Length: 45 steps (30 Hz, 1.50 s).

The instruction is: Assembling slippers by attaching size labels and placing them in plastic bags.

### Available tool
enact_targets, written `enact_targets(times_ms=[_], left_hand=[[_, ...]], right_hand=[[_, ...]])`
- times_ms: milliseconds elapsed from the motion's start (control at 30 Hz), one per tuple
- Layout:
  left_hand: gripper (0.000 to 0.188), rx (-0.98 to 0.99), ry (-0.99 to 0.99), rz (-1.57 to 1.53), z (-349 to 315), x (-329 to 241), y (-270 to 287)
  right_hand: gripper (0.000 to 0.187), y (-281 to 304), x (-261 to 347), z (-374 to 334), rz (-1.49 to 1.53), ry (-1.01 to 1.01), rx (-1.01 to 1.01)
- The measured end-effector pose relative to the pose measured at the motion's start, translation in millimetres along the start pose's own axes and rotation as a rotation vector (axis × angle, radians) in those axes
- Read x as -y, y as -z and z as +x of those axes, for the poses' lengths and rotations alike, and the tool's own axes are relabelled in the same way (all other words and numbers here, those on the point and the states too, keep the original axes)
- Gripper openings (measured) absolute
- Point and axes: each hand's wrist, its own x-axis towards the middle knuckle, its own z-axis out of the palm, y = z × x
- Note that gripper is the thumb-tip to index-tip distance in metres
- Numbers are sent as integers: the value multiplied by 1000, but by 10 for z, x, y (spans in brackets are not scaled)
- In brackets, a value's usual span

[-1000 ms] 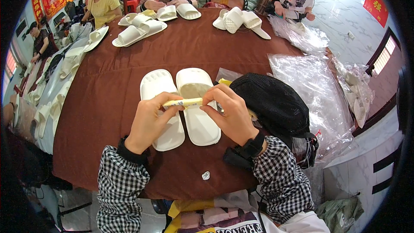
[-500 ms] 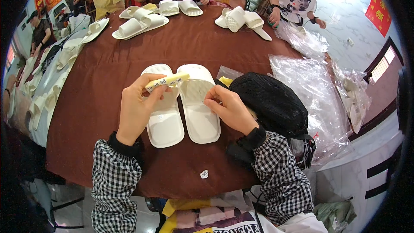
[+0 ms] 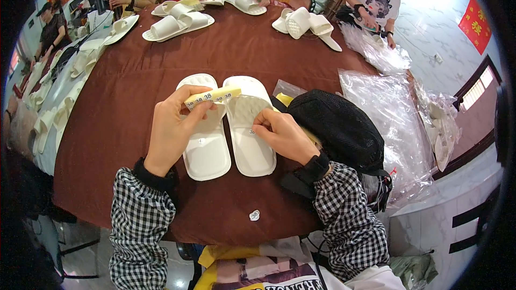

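A pair of white slippers lies side by side before me, the left slipper (image 3: 207, 160) and the right slipper (image 3: 255, 158). My left hand (image 3: 171, 131) pinches a yellow strip of printed stickers (image 3: 223, 94) above the left slipper's strap. Over the right slipper's insole, my right hand (image 3: 290, 137) is closed on a small white sticker (image 3: 251, 131); whether the sticker touches the insole I cannot tell. A tiny white label (image 3: 200, 141) shows on the left slipper's insole. Closer to me, another round sticker (image 3: 254, 215) lies on the brown tablecloth (image 3: 215, 220).
A black mesh bag (image 3: 338, 129) sits right of the slippers, beside clear plastic bags (image 3: 387, 123). More white slippers (image 3: 180, 24) lie at the table's far side, with another group (image 3: 303, 24) farther right. Co-workers sit or stand across and at both sides.
My hands have barely moved, and the right hand's sticker shows more plainly. Across the table, a co-worker has reached onto the far slippers. The person at the right has brought both hands together over the plastic.
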Motion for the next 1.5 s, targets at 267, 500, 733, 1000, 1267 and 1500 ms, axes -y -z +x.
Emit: enact_targets(times_ms=[267,500,733,1000,1267,1500], left_hand=[[21,2,-26,10,9,16,-15],[22,-6,-38,7,2,13,-10],[22,2,-55,15,6,34,-28],[22,1,-42,7,6,39,-14],[21,-21,-60,-35,1,16,-45],[21,-27,-37,-64,-3,-1,-53]], right_hand=[[17,-34,-28,0,-49,45,-26],[15,-71,-56,9,-75,120,-58],[14,-89,-101,20,-104,195,-99],[17,-73,-74,0,-29,125,-76],[21,3,1,-47,-25,106,-8],[24,-62,-52,9,-71,93,-48]])
